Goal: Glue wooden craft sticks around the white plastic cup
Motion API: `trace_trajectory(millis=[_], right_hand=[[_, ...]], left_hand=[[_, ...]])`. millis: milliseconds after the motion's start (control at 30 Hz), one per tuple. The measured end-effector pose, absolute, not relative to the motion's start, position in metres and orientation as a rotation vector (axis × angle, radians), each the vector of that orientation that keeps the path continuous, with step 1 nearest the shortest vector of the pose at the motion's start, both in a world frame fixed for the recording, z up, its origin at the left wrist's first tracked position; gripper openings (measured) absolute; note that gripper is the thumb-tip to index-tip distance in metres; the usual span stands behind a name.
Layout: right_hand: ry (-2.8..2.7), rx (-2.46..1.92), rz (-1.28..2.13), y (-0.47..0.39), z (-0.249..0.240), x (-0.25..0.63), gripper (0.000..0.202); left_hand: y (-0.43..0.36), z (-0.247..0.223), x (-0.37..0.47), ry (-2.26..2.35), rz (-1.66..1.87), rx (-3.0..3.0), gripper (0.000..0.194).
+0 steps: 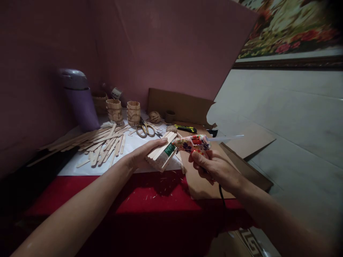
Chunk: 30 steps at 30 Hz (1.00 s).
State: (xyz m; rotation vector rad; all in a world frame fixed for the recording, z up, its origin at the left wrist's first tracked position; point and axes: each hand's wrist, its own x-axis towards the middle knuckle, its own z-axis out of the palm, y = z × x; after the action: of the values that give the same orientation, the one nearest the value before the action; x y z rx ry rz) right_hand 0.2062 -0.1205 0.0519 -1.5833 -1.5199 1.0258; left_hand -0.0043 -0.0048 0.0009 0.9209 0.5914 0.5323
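Observation:
My left hand (146, 151) is closed around a clear plastic bottle piece (168, 150) with a green label. Pale craft sticks (160, 147) lie side by side along part of its outside, and the rest of the wall is bare. In my right hand (211, 164) is a hot glue gun (191, 143) with a flowered body, its fingers wrapped round the handle. A clear glue stick (227, 137) juts from the back of the gun. The nozzle is right by the green label; whether it touches, I cannot tell.
Loose craft sticks (104, 144) are heaped at left. Scissors (145, 130), twine (154, 117), a yellow-black cutter (185, 128) and two stick-covered cups (133, 112) stand or lie behind. A purple flask (81, 103) rises at back left. Cardboard (198, 182) lies under my right hand.

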Motion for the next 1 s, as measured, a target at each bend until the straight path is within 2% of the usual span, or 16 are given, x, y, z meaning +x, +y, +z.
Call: trace_trajectory(millis=[400, 1000], right_hand=[[-1.490, -1.580, 1.045, -0.119, 0.053, 0.205, 0.066], [-1.480, -1.534, 1.092, -0.117, 0.045, 0.215, 0.058]], left_hand=[[-0.008, 0.004, -0.004, 0.582, 0.525, 0.893, 0.038], [-0.005, 0.002, -0.004, 0.606, 0.520, 0.898, 0.045]])
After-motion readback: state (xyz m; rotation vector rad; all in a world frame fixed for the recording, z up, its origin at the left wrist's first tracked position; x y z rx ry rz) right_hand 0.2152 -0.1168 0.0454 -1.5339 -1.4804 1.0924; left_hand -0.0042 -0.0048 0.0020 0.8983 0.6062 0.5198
